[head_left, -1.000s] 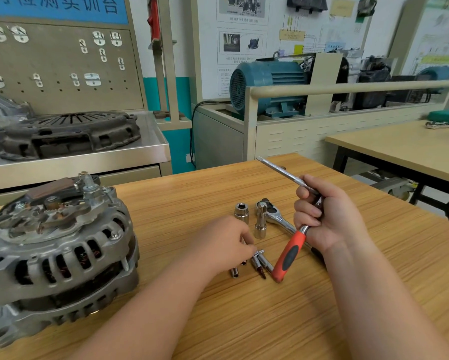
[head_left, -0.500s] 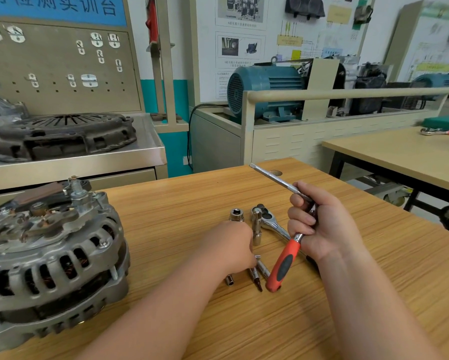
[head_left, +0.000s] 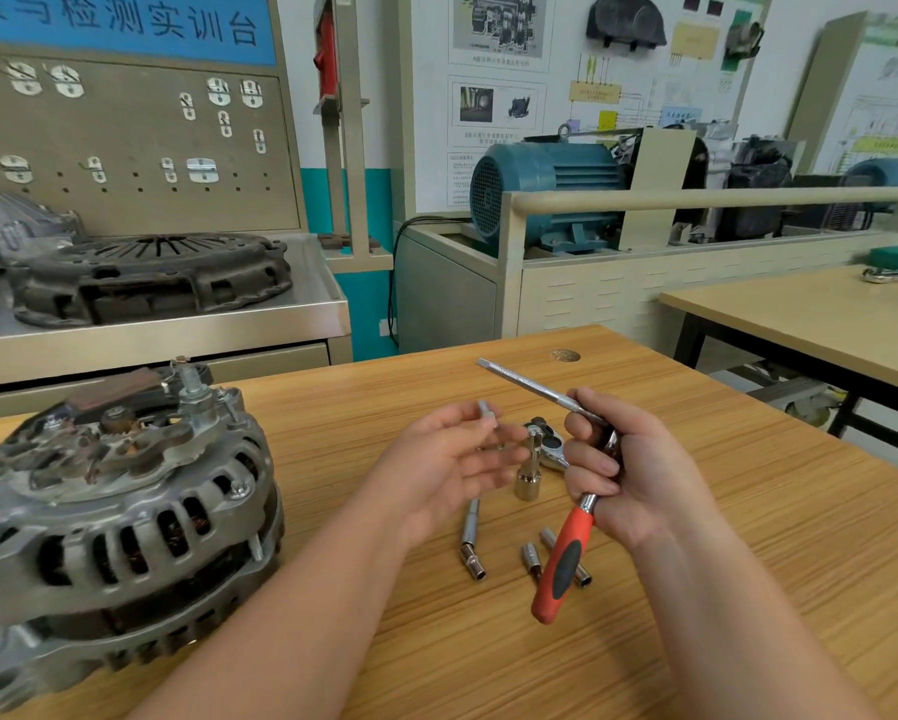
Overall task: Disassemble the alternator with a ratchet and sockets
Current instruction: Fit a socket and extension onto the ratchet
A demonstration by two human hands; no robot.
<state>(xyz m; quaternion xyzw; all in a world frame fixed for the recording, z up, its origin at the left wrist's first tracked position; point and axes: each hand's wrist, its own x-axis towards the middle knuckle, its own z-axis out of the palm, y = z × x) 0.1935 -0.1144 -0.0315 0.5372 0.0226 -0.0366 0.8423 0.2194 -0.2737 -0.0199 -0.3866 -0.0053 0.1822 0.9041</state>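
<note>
My left hand (head_left: 449,459) sits raised at the centre of the frame, palm turned up and fingers loosely curled, pinching a small silver socket (head_left: 487,414) between thumb and fingertips. My right hand (head_left: 626,467), just right of centre, is closed around 2 tools at once: a slim metal extension bar (head_left: 532,387) that pokes up toward the upper left, and the ratchet (head_left: 566,553), whose red and black handle hangs down toward the lower middle of the frame. The ratchet's head is mostly hidden behind my fingers, with a deep socket (head_left: 529,472) standing upright on the wooden table (head_left: 748,537) just left of it. Below my hands, 3 more small sockets lie on the table: a long one (head_left: 471,537) to the left, a short one (head_left: 531,558) in the middle, and another (head_left: 582,576) partly hidden behind the ratchet handle. The alternator (head_left: 109,511) rests on the table at the lower left of the frame, well apart from my hands, its threaded stud pointing up
</note>
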